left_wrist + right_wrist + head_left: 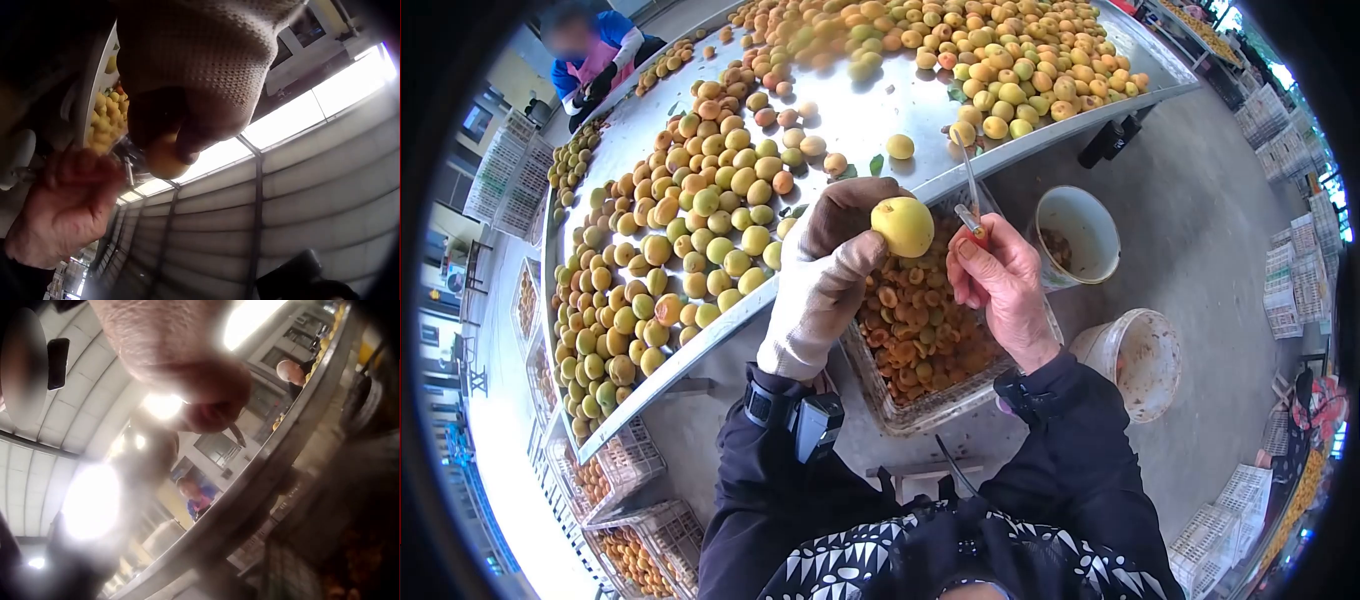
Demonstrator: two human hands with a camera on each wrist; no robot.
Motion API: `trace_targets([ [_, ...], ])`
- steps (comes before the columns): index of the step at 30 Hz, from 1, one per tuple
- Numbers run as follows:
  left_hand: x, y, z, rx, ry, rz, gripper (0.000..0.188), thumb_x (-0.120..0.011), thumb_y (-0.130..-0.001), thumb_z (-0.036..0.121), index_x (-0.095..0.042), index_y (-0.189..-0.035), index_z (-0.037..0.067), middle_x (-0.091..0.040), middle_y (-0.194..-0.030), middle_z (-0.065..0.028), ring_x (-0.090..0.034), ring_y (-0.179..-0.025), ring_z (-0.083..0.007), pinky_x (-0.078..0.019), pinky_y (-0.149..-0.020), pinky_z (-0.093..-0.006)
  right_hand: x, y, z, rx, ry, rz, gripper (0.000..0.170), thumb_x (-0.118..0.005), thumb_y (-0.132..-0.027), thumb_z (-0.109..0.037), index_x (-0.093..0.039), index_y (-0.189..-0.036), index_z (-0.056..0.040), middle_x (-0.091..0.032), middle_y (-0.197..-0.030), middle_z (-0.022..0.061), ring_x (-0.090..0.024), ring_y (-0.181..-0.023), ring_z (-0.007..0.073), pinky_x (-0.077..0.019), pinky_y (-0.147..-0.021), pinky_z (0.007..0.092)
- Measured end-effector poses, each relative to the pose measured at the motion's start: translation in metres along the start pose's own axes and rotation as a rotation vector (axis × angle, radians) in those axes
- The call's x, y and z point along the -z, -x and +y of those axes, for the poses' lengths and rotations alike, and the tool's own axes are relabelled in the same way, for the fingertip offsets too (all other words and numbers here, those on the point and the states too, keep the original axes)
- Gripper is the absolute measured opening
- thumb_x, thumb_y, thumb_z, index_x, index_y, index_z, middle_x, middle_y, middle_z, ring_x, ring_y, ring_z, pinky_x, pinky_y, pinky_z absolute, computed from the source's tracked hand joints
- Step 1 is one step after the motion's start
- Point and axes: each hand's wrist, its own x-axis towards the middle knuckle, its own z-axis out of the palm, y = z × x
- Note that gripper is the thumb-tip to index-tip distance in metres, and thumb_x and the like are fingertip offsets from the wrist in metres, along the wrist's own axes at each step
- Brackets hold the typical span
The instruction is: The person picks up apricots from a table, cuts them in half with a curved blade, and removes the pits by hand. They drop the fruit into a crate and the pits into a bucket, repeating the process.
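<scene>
My left hand (820,280), in a light knit glove with brownish fingers, pinches a yellow apricot (903,227) between thumb and fingers. It is held up by the table's edge, and the same apricot (166,157) shows under the gloved fingers in the left wrist view. My bare right hand (1007,290) grips a small knife (970,190) by its red handle. The thin blade points away from me, toward the table and apart from the apricot. Below both hands sits a crate (910,420) filled with cut apricot pieces (920,340).
A metal table (865,115) with a raised rim bears many whole apricots (710,210). Two whitish buckets, one upright (1090,205) and one nearer me (1150,365), stand on the floor at right. Crates of fruit (645,550) are at lower left. Another person (590,55) works across the table.
</scene>
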Motion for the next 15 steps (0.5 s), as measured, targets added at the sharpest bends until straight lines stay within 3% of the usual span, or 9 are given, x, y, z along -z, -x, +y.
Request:
trace_targets([
  [6,0.012,0.005,0.013,0.029,-0.024,0.016,0.047,-0.074,-0.087,0.025,-0.056,-0.122,-0.001,-0.063,-0.111,-0.0065,-0.059,-0.102,-0.0146,-0.0476,-0.089,-0.0298,-0.003,0.000,0.003,-0.006,0.111,0.095,0.012,-0.059,-0.095,-0.022,-0.057,-0.092,-0.0102,-0.056,-0.069,-0.0009,-0.048,-0.054,0.0038,-0.0320,-0.046,0.0178],
  [8,0.012,0.004,0.019,0.027,0.114,0.063,0.046,-0.073,-0.088,0.025,-0.056,-0.123,0.000,-0.062,-0.111,-0.0054,-0.058,-0.102,-0.0131,-0.0474,-0.088,-0.0283,-0.005,-0.004,0.009,0.009,0.024,0.055,0.013,-0.059,-0.095,-0.022,-0.057,-0.093,-0.0098,-0.056,-0.069,-0.0006,-0.046,-0.052,0.0041,-0.0311,-0.046,0.0180],
  [11,0.014,0.011,0.032,0.041,-0.016,0.106,0.051,-0.075,-0.084,0.028,-0.055,-0.123,0.000,-0.061,-0.112,-0.0061,-0.057,-0.107,-0.0154,-0.0460,-0.089,-0.0283,-0.013,-0.006,0.009,-0.011,0.010,0.082,0.013,-0.059,-0.095,-0.022,-0.057,-0.095,-0.0091,-0.056,-0.070,-0.0002,-0.046,-0.052,0.0047,-0.0309,-0.045,0.0185],
  [15,0.015,0.004,0.013,0.017,-0.136,0.007,0.052,-0.078,-0.081,0.025,-0.057,-0.121,-0.001,-0.064,-0.113,-0.0083,-0.060,-0.105,-0.0163,-0.0464,-0.092,-0.0301,-0.017,-0.003,0.005,0.060,-0.034,0.029,0.018,-0.059,-0.096,-0.024,-0.056,-0.102,-0.0071,-0.057,-0.074,0.0019,-0.050,-0.056,0.0068,-0.0333,-0.047,0.0188],
])
